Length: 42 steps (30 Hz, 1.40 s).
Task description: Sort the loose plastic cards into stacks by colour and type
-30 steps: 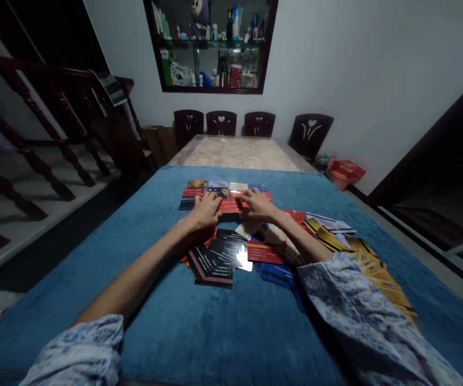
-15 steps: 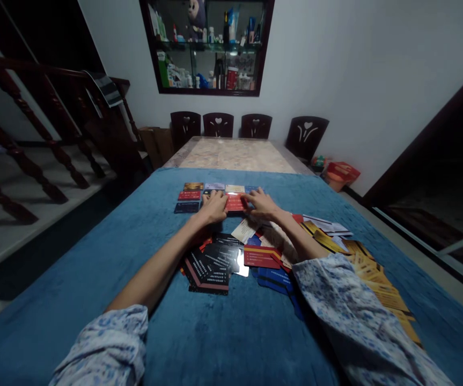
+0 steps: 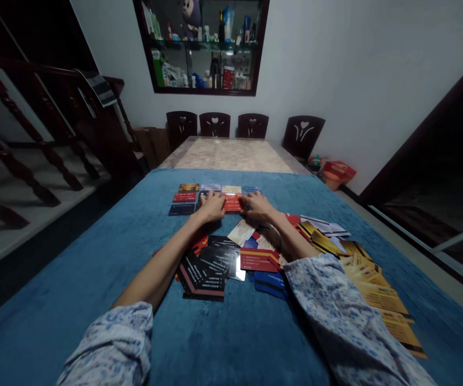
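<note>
A red card [image 3: 233,202] lies between my two hands, in line with rows of laid-out cards. My left hand [image 3: 212,207] pinches its left edge, and my right hand [image 3: 257,206] grips the right edge with bent fingers. Behind them runs a row with a gold card [image 3: 189,187], a pale card [image 3: 231,189] and a blue card [image 3: 250,189]. To the left lie another red card [image 3: 184,197] and a dark card [image 3: 182,209]. Nearer me, black cards [image 3: 205,268], a red-and-yellow card [image 3: 258,260] and blue cards [image 3: 270,284] lie in loose overlapping piles.
Gold cards [image 3: 384,292] fan out along the right side of the blue cloth [image 3: 126,257]. Past the cloth is the bare tabletop [image 3: 231,153], with dark chairs [image 3: 252,126] behind it. A wooden railing [image 3: 26,155] stands at left, a red bag [image 3: 340,170] at right.
The view has shifted slightly, so the scene sits a little further left. Both hands stay at the red card, with only small finger movements.
</note>
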Tool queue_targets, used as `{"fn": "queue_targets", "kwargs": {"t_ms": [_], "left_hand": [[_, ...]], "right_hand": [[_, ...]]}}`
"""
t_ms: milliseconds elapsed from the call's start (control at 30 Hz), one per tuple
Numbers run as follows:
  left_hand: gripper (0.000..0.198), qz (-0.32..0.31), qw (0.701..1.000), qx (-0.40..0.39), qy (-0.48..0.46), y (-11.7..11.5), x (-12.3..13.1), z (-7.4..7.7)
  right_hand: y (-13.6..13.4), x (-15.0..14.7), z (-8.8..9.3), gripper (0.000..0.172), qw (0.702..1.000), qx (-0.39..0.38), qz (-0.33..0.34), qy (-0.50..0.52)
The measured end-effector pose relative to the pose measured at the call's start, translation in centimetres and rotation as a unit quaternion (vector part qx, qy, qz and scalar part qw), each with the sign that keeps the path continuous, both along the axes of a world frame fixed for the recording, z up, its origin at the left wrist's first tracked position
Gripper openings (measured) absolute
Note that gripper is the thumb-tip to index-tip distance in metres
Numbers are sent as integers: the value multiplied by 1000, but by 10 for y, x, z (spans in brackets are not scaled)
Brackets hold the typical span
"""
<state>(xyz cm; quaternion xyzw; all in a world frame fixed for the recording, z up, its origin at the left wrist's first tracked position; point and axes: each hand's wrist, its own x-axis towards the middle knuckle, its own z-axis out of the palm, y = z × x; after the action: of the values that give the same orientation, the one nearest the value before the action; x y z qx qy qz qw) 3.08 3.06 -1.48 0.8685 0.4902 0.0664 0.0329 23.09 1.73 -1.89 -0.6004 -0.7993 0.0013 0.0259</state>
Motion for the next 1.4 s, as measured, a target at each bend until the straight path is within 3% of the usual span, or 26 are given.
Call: {"fn": "queue_targets", "kwargs": {"t_ms": [233, 600, 967, 1400], "left_hand": [[27, -3, 1000, 2, 10, 2, 1, -3], [40, -11, 1000, -4, -17, 8, -2, -10], [38, -24, 1000, -5, -19, 5, -2, -4], [32, -26, 1000, -4, -8, 0, -2, 2]], "right_hand": [[3, 3, -6, 49, 1000, 7, 3, 4], [3, 4, -9, 52, 1000, 0, 4, 21], [2, 5, -9, 41, 999, 1, 18, 28], [-3, 3, -3, 40, 1000, -3, 13, 28]]}}
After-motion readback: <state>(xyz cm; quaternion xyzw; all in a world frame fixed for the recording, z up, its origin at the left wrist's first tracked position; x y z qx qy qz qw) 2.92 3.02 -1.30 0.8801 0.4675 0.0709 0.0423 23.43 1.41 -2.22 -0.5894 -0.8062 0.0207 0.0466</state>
